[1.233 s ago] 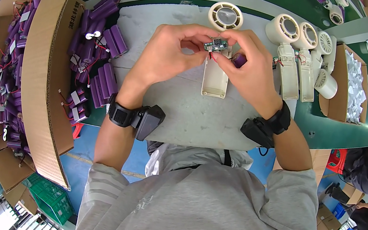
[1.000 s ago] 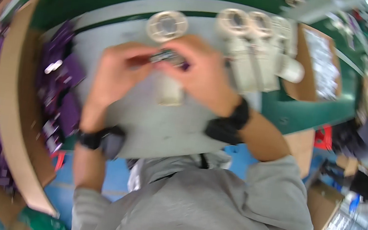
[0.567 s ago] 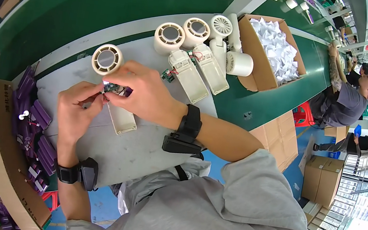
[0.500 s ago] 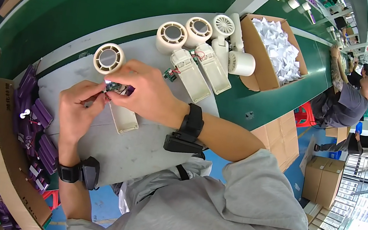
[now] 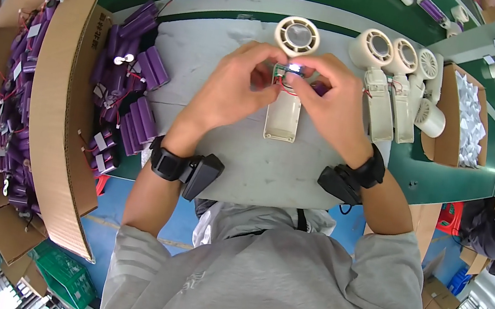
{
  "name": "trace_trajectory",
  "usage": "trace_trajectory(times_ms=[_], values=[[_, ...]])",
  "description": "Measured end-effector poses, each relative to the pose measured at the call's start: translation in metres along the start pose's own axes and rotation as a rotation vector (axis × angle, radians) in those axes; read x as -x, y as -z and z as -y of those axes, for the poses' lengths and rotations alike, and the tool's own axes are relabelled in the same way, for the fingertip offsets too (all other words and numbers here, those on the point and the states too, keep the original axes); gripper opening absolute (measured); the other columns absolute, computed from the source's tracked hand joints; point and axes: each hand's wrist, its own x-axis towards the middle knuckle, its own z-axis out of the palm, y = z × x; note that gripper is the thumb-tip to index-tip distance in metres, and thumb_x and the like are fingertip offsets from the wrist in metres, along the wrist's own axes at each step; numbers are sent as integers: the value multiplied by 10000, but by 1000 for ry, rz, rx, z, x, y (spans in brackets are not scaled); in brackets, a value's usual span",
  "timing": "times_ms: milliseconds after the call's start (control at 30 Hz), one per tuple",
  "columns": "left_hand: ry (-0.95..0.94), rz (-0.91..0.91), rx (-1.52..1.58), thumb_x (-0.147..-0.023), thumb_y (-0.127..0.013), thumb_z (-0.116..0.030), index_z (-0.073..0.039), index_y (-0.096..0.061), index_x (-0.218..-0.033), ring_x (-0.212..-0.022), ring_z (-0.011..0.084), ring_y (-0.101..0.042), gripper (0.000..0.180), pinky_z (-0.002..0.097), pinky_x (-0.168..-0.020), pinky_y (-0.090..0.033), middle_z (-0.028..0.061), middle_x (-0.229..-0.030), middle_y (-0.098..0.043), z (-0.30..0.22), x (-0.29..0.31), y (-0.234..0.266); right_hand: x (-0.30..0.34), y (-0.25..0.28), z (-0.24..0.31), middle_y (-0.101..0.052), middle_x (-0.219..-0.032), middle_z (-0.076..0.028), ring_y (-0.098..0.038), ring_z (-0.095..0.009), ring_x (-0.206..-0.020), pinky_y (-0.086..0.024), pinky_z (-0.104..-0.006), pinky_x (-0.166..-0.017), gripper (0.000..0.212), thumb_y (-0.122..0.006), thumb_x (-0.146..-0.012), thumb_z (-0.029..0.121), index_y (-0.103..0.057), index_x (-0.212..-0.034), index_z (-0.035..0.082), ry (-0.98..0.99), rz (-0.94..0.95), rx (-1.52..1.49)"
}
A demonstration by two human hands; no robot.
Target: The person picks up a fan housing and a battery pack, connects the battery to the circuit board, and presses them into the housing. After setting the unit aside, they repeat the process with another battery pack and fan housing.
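A cream handheld fan [image 5: 282, 121] lies with its round head away from me and its hollow handle shell toward me. Over the top of that shell, my left hand [image 5: 232, 87] pinches a small green circuit board [image 5: 279, 72] with red wires. My right hand [image 5: 339, 107] is closed at the board's other side, fingertips against it near a bright white spot. Something purple [image 5: 319, 88] shows between my right fingers; its full shape is hidden. Both hands almost meet just below the fan head.
Purple battery packs [image 5: 153, 68] lie left of the grey mat [image 5: 219, 169], beside a cardboard box [image 5: 62, 108] full of more. To the right stand open fan housings [image 5: 378, 103], other fan parts [image 5: 430, 118] and a box of white pieces [image 5: 466, 123]. Another person sits far right.
My view has swung left, so the fan and hands now appear nearer the middle and the battery box shows more fully. Both hands remain at the circuit board.
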Motion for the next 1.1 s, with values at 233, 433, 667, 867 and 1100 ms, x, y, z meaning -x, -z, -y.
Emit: trace_trajectory(times_ms=[233,433,667,867,1100], values=[[13,86,193,-788,-655,-7,-35,-587,-1099,-790,151,-597,319,290,-724,-514,57,-978,-629,2,-1,0,-1,10,0,-630,-854,-42,-574,-75,-644,-457,-222,-562,172,-690,-807,31,-678,-978,30,-23,70,60],[55,95,190,-767,-666,5,-42,-586,-1076,-776,140,-577,323,284,-714,-506,47,-976,-632,6,-1,-1,-2,16,0,-628,-875,-49,-579,-91,-670,-459,-228,-581,152,-696,-794,16,-679,-945,18,58,177,135],[75,73,174,-738,-689,9,-52,-582,-1048,-763,130,-568,333,279,-704,-501,40,-946,-623,3,-1,-3,1,5,-4,-619,-868,-53,-574,-115,-654,-463,-242,-575,153,-700,-794,11,-685,-946,16,134,64,157],[93,64,143,-732,-698,4,-49,-576,-1040,-744,126,-564,336,277,-700,-501,46,-958,-627,1,-1,-3,-1,5,7,-634,-868,-62,-608,-147,-655,-483,-258,-581,167,-705,-793,15,-692,-959,20,37,28,202],[43,68,228,-789,-669,2,-42,-597,-1062,-759,138,-606,286,284,-718,-508,64,-960,-651,9,-3,-4,2,6,2,-650,-848,-82,-631,-172,-655,-491,-269,-574,190,-732,-791,69,-678,-967,19,98,59,291]])
